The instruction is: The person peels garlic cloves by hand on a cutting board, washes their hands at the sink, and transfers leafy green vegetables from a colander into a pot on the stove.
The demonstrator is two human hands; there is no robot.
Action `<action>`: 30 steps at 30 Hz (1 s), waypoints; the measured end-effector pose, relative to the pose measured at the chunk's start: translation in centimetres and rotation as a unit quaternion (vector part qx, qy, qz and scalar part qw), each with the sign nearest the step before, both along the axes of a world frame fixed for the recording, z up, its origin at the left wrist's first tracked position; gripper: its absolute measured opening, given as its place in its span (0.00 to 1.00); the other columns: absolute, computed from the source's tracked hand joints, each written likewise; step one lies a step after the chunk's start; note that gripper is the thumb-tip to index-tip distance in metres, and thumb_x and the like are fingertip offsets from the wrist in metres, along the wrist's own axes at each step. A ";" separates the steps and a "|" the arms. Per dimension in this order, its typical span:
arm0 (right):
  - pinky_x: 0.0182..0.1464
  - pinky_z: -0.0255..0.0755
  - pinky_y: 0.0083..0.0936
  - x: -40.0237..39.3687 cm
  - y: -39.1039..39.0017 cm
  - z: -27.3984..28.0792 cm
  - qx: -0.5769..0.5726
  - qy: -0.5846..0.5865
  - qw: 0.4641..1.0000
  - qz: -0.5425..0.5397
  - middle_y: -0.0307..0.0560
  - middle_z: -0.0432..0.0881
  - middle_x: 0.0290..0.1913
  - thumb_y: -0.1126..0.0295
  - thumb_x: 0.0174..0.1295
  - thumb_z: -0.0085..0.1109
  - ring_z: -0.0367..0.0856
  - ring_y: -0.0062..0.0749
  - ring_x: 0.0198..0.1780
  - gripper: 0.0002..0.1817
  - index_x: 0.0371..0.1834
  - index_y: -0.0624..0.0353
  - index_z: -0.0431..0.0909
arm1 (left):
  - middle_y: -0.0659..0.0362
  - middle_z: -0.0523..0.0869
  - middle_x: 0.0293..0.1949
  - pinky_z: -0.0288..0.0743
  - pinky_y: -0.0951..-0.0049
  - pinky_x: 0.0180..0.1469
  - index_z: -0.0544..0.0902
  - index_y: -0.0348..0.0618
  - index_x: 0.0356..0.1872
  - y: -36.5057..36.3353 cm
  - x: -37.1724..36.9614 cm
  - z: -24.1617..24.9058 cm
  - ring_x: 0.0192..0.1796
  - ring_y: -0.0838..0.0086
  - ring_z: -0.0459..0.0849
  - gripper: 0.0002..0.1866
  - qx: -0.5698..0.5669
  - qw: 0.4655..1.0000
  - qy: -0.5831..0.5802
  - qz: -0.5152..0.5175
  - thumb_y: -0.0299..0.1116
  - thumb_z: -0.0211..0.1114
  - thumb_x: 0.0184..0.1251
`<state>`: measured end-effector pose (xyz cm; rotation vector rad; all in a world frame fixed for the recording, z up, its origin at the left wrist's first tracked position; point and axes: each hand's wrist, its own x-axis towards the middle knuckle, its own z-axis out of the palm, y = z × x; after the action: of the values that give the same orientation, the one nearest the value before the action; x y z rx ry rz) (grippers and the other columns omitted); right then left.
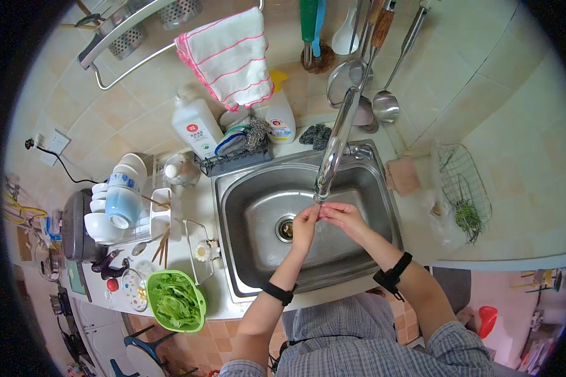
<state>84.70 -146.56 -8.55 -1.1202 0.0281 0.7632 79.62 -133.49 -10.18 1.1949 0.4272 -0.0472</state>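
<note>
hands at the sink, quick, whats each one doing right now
Left hand: fingers pinched together under the faucet; whether it holds anything cannot be told.
Right hand: fingertips meet the left's; grip unclear.

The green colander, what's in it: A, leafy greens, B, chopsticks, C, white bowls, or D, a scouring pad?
A: the green colander on the counter left of the sink holds leafy greens.
</note>
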 end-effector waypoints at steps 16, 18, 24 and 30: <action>0.41 0.71 0.21 -1.2 -1.0 -4.2 -0.339 -0.359 0.870 -0.010 0.47 0.76 0.44 0.76 0.55 0.49 0.76 0.29 0.43 0.17 0.49 0.60 0.68 | 0.51 0.74 0.49 0.64 0.69 0.55 0.65 0.35 0.54 2.8 -1.8 2.0 0.52 0.67 0.72 0.22 -0.240 0.969 0.032 -0.041 0.36 0.45 0.59; 0.38 0.71 0.21 -1.0 -0.8 -3.7 -0.260 -0.264 0.928 -0.036 0.47 0.77 0.40 0.71 0.57 0.49 0.77 0.27 0.38 0.13 0.46 0.62 0.70 | 0.52 0.74 0.49 0.63 0.68 0.56 0.64 0.37 0.54 2.3 -1.6 1.3 0.53 0.68 0.72 0.22 -0.231 0.971 0.035 -0.043 0.37 0.45 0.60; 0.30 0.71 0.17 -0.6 4.0 -1.5 -0.111 -0.091 0.989 0.019 0.44 0.78 0.29 0.61 0.61 0.45 0.76 0.23 0.28 0.15 0.35 0.64 0.72 | 0.57 0.72 0.52 0.59 0.67 0.57 0.66 0.40 0.53 0.0 -0.8 -0.2 0.57 0.72 0.67 0.22 -0.181 0.964 0.185 0.060 0.43 0.44 0.64; 0.29 0.68 0.16 2.6 0.9 -0.9 -0.126 -0.127 0.981 -0.073 0.40 0.76 0.31 0.62 0.59 0.49 0.73 0.21 0.29 0.13 0.35 0.62 0.72 | 0.58 0.73 0.50 0.61 0.69 0.55 0.69 0.42 0.50 0.4 0.3 -0.8 0.55 0.75 0.68 0.19 -0.244 0.968 0.060 -0.005 0.42 0.43 0.65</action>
<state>87.30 -145.64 -9.41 -1.4349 -0.0072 0.4898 79.93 -133.08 -10.97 0.7090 0.4825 -0.2215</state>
